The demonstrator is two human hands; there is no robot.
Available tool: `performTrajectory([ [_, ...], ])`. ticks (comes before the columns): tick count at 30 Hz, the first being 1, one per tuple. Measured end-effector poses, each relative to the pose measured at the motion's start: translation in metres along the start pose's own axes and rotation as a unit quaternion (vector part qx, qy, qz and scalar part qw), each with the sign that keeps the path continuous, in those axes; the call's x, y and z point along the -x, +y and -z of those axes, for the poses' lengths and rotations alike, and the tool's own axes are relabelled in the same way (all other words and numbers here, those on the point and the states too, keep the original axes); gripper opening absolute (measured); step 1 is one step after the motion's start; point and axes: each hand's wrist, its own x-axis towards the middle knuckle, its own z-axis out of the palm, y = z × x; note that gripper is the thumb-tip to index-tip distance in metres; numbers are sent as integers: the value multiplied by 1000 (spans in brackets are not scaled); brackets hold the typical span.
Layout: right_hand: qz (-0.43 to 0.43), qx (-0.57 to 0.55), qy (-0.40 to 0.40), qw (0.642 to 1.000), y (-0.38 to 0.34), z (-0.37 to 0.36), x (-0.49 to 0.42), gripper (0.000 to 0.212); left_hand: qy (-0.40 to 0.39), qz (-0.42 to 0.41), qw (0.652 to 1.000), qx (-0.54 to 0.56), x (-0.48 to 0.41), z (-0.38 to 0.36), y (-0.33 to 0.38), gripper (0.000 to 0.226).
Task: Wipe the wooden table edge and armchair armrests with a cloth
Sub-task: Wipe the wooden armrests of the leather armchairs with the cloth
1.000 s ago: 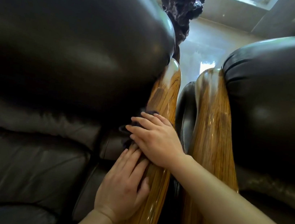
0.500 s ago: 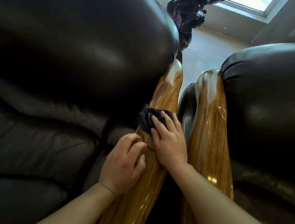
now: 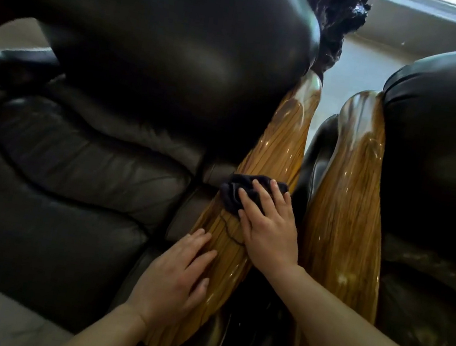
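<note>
A: Nearest, at about 7 o'clock: left hand [image 3: 173,279] flat on the lower stretch of the left armrest [image 3: 247,213], fingers spread, gripping nothing, just bracing.

B: And further up?

A: Right hand [image 3: 267,231] pressing the dark cloth [image 3: 243,194] onto the same armrest, roughly mid-length. Fingers laid apart over the bunched fabric, pushing down rather than pinching. Loose thread trailing below the cloth.

B: Progress, then?

A: Mid-wipe on that armrest, by the look of it. Upper half toward 12 o'clock, up to the glossy rounded tip, probably not covered yet. No way to tell clean wood from unwiped wood under that shine.

B: The neighbour?

A: Right armrest [image 3: 346,195] at 2 o'clock, just beside, separated by a narrow dark gap, nothing touching it now. Likely next in line.

B: Counter edge?

A: Not in view. Only dark leather cushions [image 3: 156,45] on both sides and a dark carved piece [image 3: 337,15] at 12 o'clock. Impossible to judge whether that part is done.
</note>
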Motion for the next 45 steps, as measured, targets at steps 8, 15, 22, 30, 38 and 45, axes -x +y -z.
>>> performTrajectory([
  [8,40,11,-26,999,-41,3,43,45,1,33,999,21,71,1,7,44],
  [15,68,15,-24,997,-74,-6,79,45,-32,54,998,19,121,-13,8,46],
  [22,129,5,-15,991,-123,-29,124,48,-70,138,987,-46,168,3,1,58],
  [30,244,52,-113,962,-168,-19,114,60,-70,250,964,-60,200,42,-11,67],
  [38,161,-81,-150,972,-209,39,77,34,-40,354,933,-43,233,97,-17,69],
  [45,147,-148,-161,965,-251,128,69,33,-42,468,881,-52,267,178,12,70],
])
